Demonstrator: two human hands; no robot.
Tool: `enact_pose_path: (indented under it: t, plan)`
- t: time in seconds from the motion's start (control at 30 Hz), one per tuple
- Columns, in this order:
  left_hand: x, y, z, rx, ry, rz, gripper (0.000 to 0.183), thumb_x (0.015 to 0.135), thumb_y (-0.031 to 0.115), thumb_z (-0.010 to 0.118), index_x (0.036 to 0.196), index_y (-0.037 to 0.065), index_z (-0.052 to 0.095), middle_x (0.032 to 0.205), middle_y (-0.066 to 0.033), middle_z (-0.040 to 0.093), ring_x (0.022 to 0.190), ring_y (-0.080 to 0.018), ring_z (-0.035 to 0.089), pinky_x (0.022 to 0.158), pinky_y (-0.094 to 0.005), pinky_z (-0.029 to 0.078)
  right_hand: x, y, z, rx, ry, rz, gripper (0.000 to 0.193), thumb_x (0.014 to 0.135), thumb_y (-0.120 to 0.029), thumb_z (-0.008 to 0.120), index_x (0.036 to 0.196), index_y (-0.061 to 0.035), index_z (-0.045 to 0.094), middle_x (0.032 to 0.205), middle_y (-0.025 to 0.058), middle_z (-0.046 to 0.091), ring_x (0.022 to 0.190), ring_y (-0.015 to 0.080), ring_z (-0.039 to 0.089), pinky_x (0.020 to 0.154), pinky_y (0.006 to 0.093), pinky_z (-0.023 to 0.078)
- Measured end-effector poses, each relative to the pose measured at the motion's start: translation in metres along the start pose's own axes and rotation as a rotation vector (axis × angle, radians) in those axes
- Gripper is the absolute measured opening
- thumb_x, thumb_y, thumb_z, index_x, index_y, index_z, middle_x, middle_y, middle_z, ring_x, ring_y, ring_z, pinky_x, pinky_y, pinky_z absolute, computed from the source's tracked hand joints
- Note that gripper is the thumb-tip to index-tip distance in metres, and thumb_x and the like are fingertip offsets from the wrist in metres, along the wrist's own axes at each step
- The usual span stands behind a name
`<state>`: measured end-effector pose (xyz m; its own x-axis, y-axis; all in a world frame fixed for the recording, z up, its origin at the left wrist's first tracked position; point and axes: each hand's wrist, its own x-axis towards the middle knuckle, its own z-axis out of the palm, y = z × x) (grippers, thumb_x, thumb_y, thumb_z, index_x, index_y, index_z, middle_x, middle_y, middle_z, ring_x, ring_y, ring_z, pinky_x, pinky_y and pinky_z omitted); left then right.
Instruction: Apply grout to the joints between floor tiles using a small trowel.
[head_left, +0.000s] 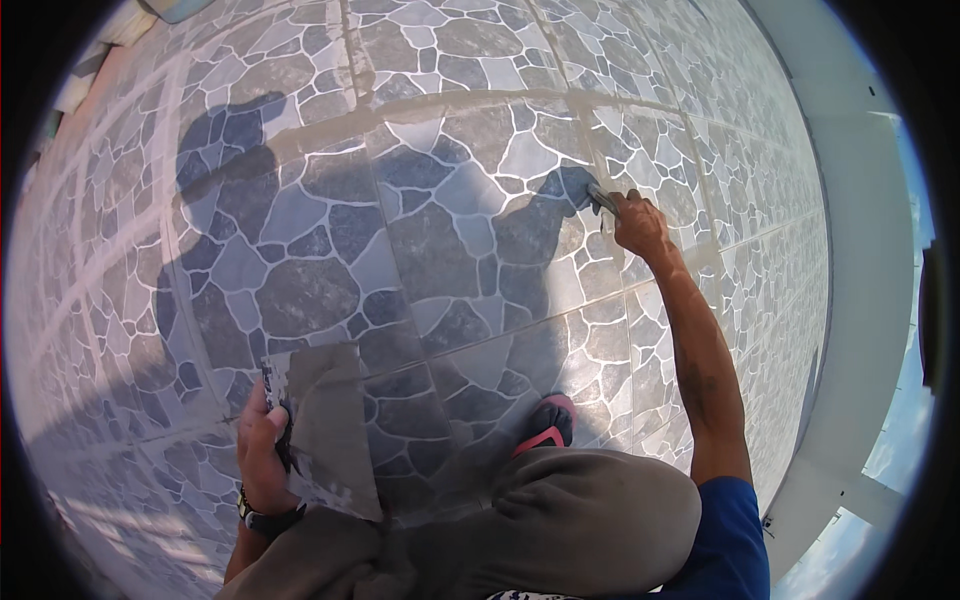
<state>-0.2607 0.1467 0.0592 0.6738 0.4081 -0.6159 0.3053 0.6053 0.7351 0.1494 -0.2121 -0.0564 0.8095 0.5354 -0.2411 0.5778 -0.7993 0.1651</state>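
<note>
Strong daylight comes from behind the person, throwing a broad, dark shadow point(430, 225) forward and left across the tiled floor point(765, 270). The floor to the right is sunlit; hazy glare pales its far left, and light and shade alternate in bands at the near left. Sky point(903, 410) shows bright at the right. Fisheye distortion bows the tile joints, black surrounds the round view, and detail softens toward the rim.

Part-sunlit stone-patterned floor point(450, 240), pale wall point(868, 210)
</note>
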Motion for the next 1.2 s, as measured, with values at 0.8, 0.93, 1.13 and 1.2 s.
enact_pose_path:
  t: [0.8, 0.93, 1.13, 1.2]
  plan:
    - [-0.002, -0.016, -0.002, 0.044, -0.058, 0.034, 0.056, 0.089, 0.017, 0.045, 0.138, -0.009, 0.037, 0.121, -0.0118, 0.057, 0.104, -0.0179, 0.057, 0.089, -0.0292, 0.045, -0.138, -0.03, 0.045, 0.161, -0.12, 0.019, 0.024, 0.073, -0.01, 0.065, 0.09, 0.0032, 0.055, 0.089, 0.0238, 0.057, 0.077, 0.0379, 0.064, 0.07, 0.0438, 0.054]
    - [0.0, -0.015, -0.001, -0.038, -0.065, -0.016, 0.057, 0.09, 0.018, 0.045, 0.139, -0.008, 0.035, 0.123, -0.0121, 0.057, 0.104, -0.0185, 0.058, 0.089, -0.0305, 0.046, -0.146, 0.014, 0.023, 0.323, 0.033, 0.17, 0.025, 0.074, -0.011, 0.062, 0.09, 0.0059, 0.054, 0.084, 0.0275, 0.06, 0.074, 0.0451, 0.061, 0.069, 0.0505, 0.05]
    - [0.007, -0.023, 0.007, -0.012, -0.068, -0.033, 0.058, 0.09, 0.019, 0.046, 0.141, -0.008, 0.034, 0.122, -0.0116, 0.057, 0.104, -0.0181, 0.058, 0.089, -0.0304, 0.046, -0.102, -0.002, 0.028, 0.332, -0.079, 0.302, 0.037, 0.074, -0.025, 0.06, 0.091, 0.0086, 0.063, 0.08, 0.0282, 0.065, 0.077, 0.0382, 0.066, 0.071, 0.0436, 0.053]
    - [0.008, -0.022, 0.006, 0.026, -0.035, -0.037, 0.059, 0.09, 0.019, 0.046, 0.141, -0.007, 0.034, 0.123, -0.0115, 0.057, 0.105, -0.018, 0.058, 0.09, -0.0304, 0.046, -0.081, -0.027, 0.001, 0.381, -0.082, 0.271, 0.041, 0.075, -0.028, 0.057, 0.095, 0.0072, 0.066, 0.079, 0.0259, 0.067, 0.078, 0.0324, 0.068, 0.071, 0.0397, 0.054]
